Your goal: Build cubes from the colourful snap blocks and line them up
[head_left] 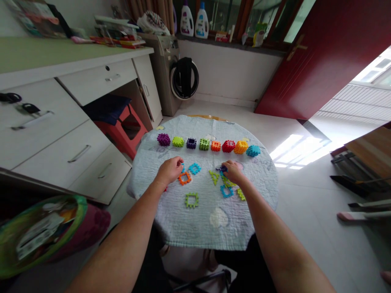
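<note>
Crosswise, the right hand point(233, 172) is holding a purple piece point(223, 168); left hand point(170, 169), grip unclear. Beyond the surface point(180, 228), a washer point(163, 73) is standing.

the bare left hand point(170, 170) partly hides a blue toothed plastic piece point(183, 167); its forearm point(132, 230) covers most of a red piece point(165, 189) of unclear shape. the bare right hand point(233, 171) obscures part of a dark purple plastic piece point(222, 168). a dark red door point(324, 49) runs past the top edge.

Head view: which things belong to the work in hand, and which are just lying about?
Likely in the work:
dark piece at right hand
orange frame near left hand
row of blocks

Just lying about:
washing machine
blue-capped bottle
stool
</note>
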A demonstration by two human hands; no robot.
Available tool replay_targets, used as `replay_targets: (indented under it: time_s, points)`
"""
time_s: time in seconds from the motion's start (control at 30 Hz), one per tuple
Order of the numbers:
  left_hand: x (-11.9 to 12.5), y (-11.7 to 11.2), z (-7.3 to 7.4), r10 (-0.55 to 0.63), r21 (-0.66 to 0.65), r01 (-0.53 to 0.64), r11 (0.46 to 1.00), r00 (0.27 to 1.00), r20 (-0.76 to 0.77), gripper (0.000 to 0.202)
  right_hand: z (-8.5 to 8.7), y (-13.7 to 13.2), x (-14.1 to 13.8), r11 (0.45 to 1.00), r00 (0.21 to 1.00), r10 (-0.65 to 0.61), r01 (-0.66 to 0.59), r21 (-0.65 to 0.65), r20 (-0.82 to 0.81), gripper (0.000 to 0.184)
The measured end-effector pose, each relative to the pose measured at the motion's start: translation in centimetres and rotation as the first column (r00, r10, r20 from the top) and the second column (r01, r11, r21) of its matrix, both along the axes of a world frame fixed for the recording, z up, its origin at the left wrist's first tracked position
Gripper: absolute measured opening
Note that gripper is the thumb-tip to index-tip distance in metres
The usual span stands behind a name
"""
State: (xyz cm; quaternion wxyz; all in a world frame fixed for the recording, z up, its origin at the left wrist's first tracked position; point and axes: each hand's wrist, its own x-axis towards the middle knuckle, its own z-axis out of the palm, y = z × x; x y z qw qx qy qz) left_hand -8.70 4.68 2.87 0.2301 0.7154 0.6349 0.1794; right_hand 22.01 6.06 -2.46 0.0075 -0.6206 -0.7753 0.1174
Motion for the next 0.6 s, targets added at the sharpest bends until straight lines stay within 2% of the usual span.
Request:
replay_targets:
  time_s: [0.17,0.33,0.47,0.6]
  points:
    - [0.3,0.0,0.1,-0.012,-0.007,0.012,1.0,1.0,0.011,0.026,0.3,-0.3,0.6,0.997,0.998,-0.069,0.068,0.028,0.011,0.034]
    - [0.2,0.0,0.2,-0.014,0.003,0.014,1.0,1.0,0.022,0.027,1.4,-1.0,-0.2,0.983,0.989,-0.095,0.111,0.146,-0.115,0.041]
    - [0.2,0.0,0.4,0.007,-0.005,-0.007,1.0,1.0,0.008,0.024,3.4,-0.9,-3.4,0.983,0.985,0.025,0.007,0.183,-0.168,0.031]
    - [0.0,-0.1,0.3,-0.011,-0.039,0.009,0.999,0.999,-0.049,0.027,4.9,0.7,-8.1,0.978,0.985,0.144,-0.127,0.168,-0.092,0.032]
